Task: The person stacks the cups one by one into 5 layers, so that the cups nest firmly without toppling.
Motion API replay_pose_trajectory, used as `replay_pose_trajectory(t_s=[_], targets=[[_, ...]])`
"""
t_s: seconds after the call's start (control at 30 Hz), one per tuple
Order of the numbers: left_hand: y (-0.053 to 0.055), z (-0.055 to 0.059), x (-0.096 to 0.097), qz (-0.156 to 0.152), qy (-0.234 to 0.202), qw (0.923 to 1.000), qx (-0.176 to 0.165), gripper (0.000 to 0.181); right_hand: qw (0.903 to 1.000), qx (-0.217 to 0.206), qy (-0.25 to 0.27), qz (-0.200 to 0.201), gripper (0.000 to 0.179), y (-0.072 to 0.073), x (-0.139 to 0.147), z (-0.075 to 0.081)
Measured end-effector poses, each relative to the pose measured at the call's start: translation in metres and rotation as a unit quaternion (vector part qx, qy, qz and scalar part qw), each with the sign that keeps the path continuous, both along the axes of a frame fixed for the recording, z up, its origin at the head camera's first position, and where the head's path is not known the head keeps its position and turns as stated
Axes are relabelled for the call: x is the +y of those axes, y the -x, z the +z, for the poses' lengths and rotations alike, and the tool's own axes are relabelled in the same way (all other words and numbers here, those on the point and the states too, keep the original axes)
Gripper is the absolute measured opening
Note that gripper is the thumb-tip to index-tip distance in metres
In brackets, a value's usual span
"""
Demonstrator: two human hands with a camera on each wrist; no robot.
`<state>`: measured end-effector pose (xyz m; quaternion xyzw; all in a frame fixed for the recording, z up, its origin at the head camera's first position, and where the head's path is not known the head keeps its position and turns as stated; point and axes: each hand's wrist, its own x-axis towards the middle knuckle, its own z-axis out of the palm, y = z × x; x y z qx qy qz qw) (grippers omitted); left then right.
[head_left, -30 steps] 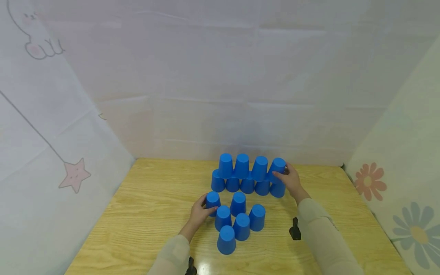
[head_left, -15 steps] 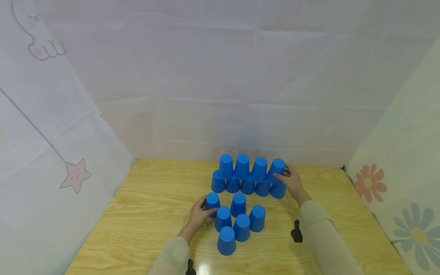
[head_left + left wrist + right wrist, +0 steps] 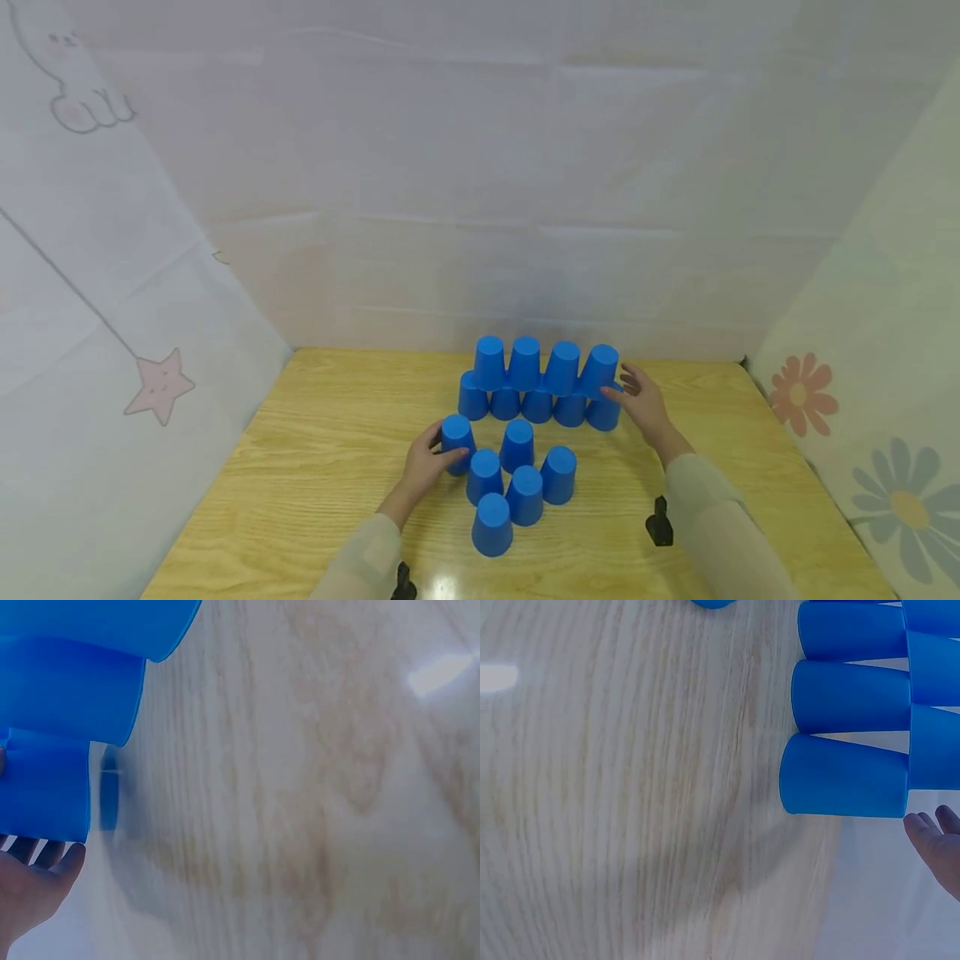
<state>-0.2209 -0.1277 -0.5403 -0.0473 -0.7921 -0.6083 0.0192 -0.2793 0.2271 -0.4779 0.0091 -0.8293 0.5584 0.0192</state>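
Observation:
My left hand (image 3: pixel 424 462) holds an upside-down blue cup (image 3: pixel 457 440) between thumb and fingers, at the left of a loose group of upside-down blue cups. In the left wrist view the held cup (image 3: pixel 45 787) seems to be slightly off the table. My right hand (image 3: pixel 645 408), fingers spread and relaxed, is just right of the end cup (image 3: pixel 601 368) in the upper row of a two-row stack. That cup stands on the lower row (image 3: pixel 537 406). In the right wrist view a small gap shows between the fingers (image 3: pixel 922 834) and the cups.
In front of the stack, more upside-down cups stand on the wooden table (image 3: pixel 330 467), including the nearest cup (image 3: pixel 492 525) and a right-hand cup (image 3: pixel 559 475). A pale cloth backdrop (image 3: pixel 480 283) rises behind the table. Black wrist devices (image 3: pixel 660 523) hang at both sleeves.
My right hand has let go of the end cup in the upper row and drawn back a little to the right. My left hand has moved its cup slightly left and up.

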Motion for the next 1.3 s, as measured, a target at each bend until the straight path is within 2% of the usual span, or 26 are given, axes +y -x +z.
replay_pose_trajectory(t_s=[0.13, 0.27, 0.53, 0.6, 0.83, 0.9, 1.13, 1.2, 1.3], targets=[[0.004, 0.003, -0.004, -0.003, 0.014, 0.9999, 0.006, 0.056, 1.0000, 0.004, 0.004, 0.007, 0.078, -0.005, 0.001, -0.004], [0.005, 0.011, -0.007, -0.009, 0.021, 0.9997, 0.005, 0.056, 0.9995, 0.020, 0.018, 0.015, 0.073, -0.013, 0.002, -0.009], [-0.009, 0.049, -0.005, -0.026, 0.010, 0.9995, 0.016, 0.053, 0.9987, 0.024, 0.033, 0.031, 0.070, -0.033, 0.004, -0.017], [-0.008, 0.051, -0.007, -0.025, 0.006, 0.9994, 0.021, 0.052, 0.9986, 0.024, 0.036, 0.031, 0.069, -0.038, 0.004, -0.018], [0.009, 0.039, -0.014, -0.023, 0.026, 0.9985, 0.042, 0.054, 0.9979, 0.018, 0.050, 0.037, 0.066, -0.052, 0.000, -0.025], [0.011, 0.039, -0.015, -0.022, 0.024, 0.9986, 0.042, 0.056, 0.9975, 0.018, 0.052, 0.044, 0.065, -0.056, -0.001, -0.028], [0.014, 0.049, -0.013, -0.028, 0.027, 0.9981, 0.048, 0.057, 0.9969, -0.010, 0.051, 0.059, 0.065, -0.067, -0.013, -0.042], [0.010, 0.060, -0.010, -0.034, 0.029, 0.9981, 0.044, 0.056, 0.9962, -0.025, 0.060, 0.059, 0.064, -0.068, -0.018, -0.048], [0.013, 0.064, -0.007, -0.041, 0.032, 0.9974, 0.049, 0.056, 0.9951, -0.043, 0.069, 0.056, 0.064, -0.069, -0.025, -0.056]])
